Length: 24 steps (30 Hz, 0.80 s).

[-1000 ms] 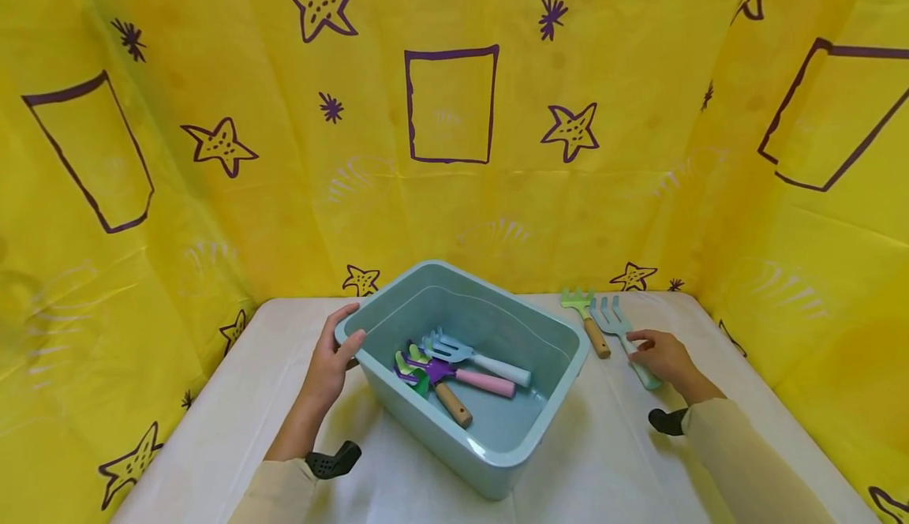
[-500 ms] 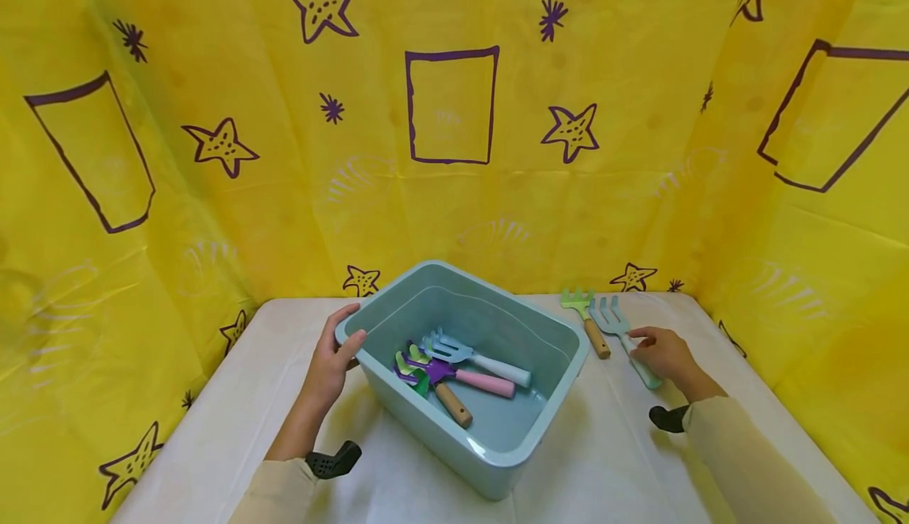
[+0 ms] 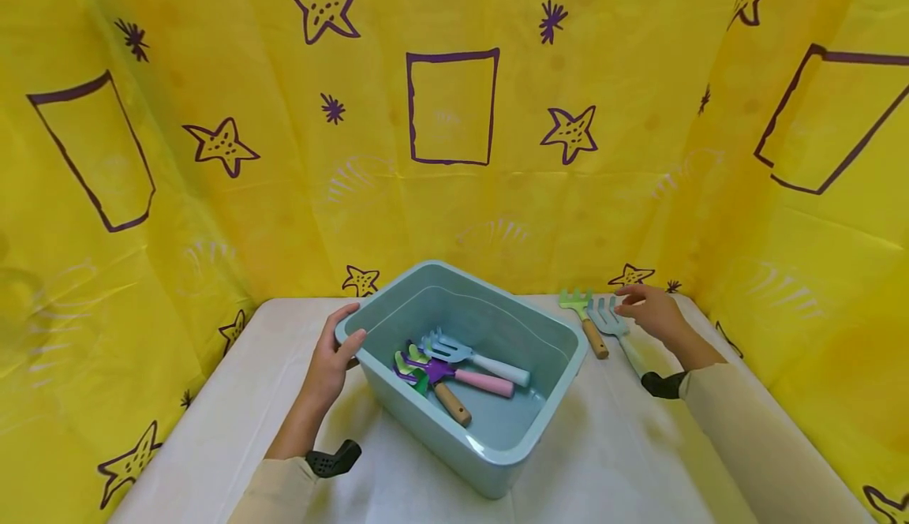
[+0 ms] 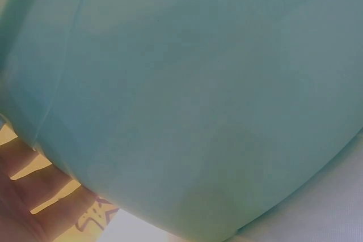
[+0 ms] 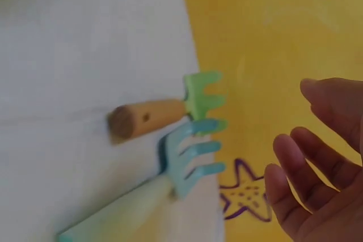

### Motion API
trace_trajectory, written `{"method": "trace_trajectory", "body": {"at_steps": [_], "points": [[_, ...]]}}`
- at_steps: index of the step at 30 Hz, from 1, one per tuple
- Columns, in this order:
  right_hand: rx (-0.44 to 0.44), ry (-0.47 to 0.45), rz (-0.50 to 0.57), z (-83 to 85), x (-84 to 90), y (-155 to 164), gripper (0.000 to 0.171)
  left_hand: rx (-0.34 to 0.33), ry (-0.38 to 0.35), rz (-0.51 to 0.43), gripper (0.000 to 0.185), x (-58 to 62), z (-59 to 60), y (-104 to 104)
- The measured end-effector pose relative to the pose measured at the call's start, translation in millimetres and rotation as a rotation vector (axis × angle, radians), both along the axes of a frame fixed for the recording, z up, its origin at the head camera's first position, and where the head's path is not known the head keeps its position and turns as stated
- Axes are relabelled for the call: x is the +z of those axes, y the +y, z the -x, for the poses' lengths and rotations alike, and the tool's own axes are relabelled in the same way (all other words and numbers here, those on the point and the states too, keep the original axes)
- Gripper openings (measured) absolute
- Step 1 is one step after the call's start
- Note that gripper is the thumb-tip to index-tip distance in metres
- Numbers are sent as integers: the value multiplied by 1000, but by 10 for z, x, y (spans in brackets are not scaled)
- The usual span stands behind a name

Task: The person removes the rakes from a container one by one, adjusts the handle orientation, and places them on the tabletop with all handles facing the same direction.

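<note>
Left hand (image 3: pixel 328 362) is gripping the teal bin (image 3: pixel 547 417) by its rim. Right hand (image 3: pixel 652 312), fingers loosely spread, is hovering beside the blue hand fork (image 3: pixel 607 320), holding nothing.

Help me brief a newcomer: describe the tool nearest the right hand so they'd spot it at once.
Start at the teal bin in the middle of the white table. To its right two small garden tools lie side by side. The one nearest the right hand is the fork, pale blue all over, while its neighbour rake is green with a wooden handle.

Head camera: high, facing forward and down over the table (image 3: pixel 611 461). Left wrist: pressed near the bin wall (image 4: pixel 193 100). Right wrist: close above two rakes, shared with head view.
</note>
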State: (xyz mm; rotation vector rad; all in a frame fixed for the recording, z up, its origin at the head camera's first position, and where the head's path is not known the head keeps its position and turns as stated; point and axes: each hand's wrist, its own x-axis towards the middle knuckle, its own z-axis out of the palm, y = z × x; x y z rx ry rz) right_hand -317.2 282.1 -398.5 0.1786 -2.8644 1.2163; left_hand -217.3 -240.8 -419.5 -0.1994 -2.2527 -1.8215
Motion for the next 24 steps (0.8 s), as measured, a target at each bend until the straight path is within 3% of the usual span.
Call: {"method": "trace_trajectory", "body": {"at_steps": [12, 24], "points": [[99, 62, -48, 187, 693, -435, 36, 2, -9, 8, 51, -12, 3, 5], [230, 80, 8, 306, 1178, -1126, 33, -9, 8, 3, 52, -9, 8, -2]]}}
